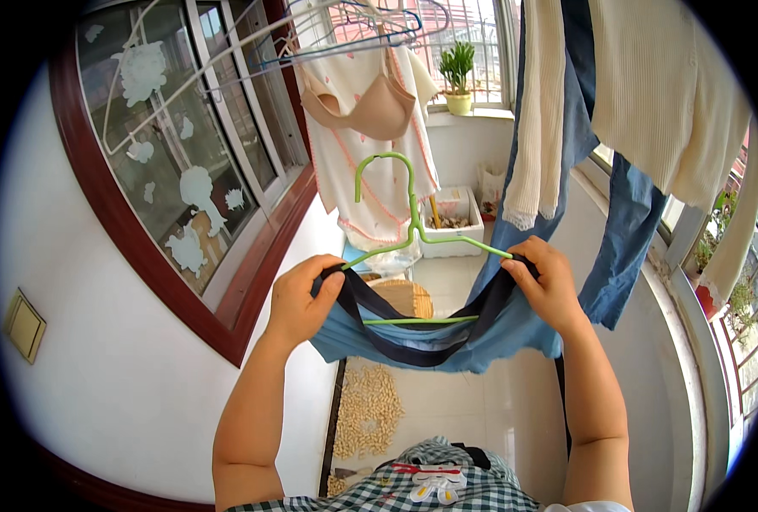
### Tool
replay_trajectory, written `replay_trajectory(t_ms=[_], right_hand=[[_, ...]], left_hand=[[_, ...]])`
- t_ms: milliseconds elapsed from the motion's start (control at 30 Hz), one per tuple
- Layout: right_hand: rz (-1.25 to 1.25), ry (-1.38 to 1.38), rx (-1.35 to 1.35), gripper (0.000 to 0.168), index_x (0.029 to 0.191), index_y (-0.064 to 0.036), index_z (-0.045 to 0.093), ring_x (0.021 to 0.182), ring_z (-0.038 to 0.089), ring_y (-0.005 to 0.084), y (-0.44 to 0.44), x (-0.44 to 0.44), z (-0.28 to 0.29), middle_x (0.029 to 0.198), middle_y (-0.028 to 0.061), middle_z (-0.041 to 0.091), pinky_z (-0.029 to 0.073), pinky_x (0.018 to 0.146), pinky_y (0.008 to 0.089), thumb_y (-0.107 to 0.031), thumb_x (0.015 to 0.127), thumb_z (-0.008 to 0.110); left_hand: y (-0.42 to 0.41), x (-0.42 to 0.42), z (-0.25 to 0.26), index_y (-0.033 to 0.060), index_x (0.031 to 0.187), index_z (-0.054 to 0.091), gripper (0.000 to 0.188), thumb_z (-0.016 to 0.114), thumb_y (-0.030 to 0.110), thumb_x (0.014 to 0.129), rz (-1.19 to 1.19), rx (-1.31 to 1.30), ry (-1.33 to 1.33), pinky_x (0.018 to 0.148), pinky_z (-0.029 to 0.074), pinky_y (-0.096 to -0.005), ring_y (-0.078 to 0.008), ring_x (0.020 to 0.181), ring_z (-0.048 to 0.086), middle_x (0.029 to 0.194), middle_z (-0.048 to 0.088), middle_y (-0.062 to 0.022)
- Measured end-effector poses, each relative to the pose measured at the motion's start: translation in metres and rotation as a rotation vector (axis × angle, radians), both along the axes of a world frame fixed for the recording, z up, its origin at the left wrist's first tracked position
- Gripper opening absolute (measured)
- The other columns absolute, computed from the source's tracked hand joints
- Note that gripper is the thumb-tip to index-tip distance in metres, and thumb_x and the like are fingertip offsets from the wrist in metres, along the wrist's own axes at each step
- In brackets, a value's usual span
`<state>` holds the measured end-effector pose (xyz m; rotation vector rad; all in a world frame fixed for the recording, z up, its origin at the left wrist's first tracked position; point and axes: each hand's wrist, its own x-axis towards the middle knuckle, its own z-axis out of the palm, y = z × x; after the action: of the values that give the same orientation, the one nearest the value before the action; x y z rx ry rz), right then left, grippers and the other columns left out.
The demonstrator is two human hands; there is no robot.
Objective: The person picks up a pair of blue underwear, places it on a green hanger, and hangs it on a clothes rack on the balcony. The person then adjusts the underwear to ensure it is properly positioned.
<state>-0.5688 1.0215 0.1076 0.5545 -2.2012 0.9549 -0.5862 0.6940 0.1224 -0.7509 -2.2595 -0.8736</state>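
Observation:
A blue garment with a dark waistband (411,358) hangs between my two hands, stretched sideways around a light green clothes hanger (415,224). The hanger's hook points up, and its lower bar shows within the garment's opening. My left hand (305,297) pinches the dark band at the left end of the hanger, thumb on top. At the right end, my right hand (542,285) grips the band against the hanger's arm. The fabric hides the hanger's tips.
Empty hangers (353,41) hang overhead beside a beige bra (359,112). Cream knitwear (647,96) and blue trousers (622,243) hang at right. A white box (452,240) stands ahead on the floor; peanuts (366,409) lie along the left wall. A window (174,141) is at left.

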Motion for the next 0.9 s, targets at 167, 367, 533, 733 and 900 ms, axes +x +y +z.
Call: replay_trajectory(t_ms=[167,367,533,733,900], right_hand=[[-0.049,0.09,0.0,0.014,0.082,-0.004,0.061,0.056,0.052,0.0251,-0.01,0.013,0.016,0.069,0.0084,0.052,0.039,0.051,0.0316,-0.017,0.078,0.062],[-0.105,0.155,-0.005,0.012,0.081,-0.004,0.061,0.055,0.052,0.0243,-0.009,0.016,0.02,0.069,0.0083,0.053,0.04,0.049,0.0309,-0.016,0.078,0.063],[-0.086,0.132,0.013,0.01,0.084,-0.004,0.061,0.057,0.053,0.0256,0.009,0.014,0.026,0.071,0.009,0.054,0.041,0.052,0.0307,-0.013,0.078,0.062],[0.05,0.064,-0.017,0.011,0.09,0.001,0.059,0.063,0.051,0.02,0.021,0.007,0.023,0.071,0.0101,0.053,0.04,0.059,0.0272,-0.002,0.079,0.057],[0.053,0.151,-0.018,0.012,0.09,0.001,0.06,0.063,0.051,0.0208,0.041,0.0,0.012,0.069,0.0105,0.053,0.04,0.059,0.0286,-0.002,0.079,0.057]], left_hand=[[0.012,0.02,0.014,0.0074,0.089,0.058,0.031,0.067,0.031,0.072,0.222,-0.056,0.071,0.061,0.045,-0.0309,-0.0234,0.069,0.058,0.076,0.06,-0.0071],[0.006,0.025,0.014,0.0073,0.091,0.06,0.017,0.055,0.013,0.076,0.31,-0.089,0.239,0.071,0.042,-0.0348,-0.0252,0.075,0.055,0.079,0.06,-0.0066],[0.0,0.025,0.013,0.0072,0.095,0.062,0.019,0.05,0.007,0.08,0.423,-0.026,0.282,0.073,0.042,-0.0347,-0.0249,0.08,0.055,0.087,0.059,-0.0074],[-0.017,0.019,0.005,0.0027,0.089,0.058,0.013,0.049,0.011,0.084,0.607,0.04,0.255,0.073,0.042,-0.0356,-0.0277,0.084,0.053,0.091,0.053,-0.0103],[-0.037,0.008,-0.021,-0.0003,0.092,0.058,0.022,0.048,0.018,0.086,0.525,0.333,-0.082,0.069,0.043,-0.0331,-0.026,0.077,0.056,0.086,0.053,-0.0127]])
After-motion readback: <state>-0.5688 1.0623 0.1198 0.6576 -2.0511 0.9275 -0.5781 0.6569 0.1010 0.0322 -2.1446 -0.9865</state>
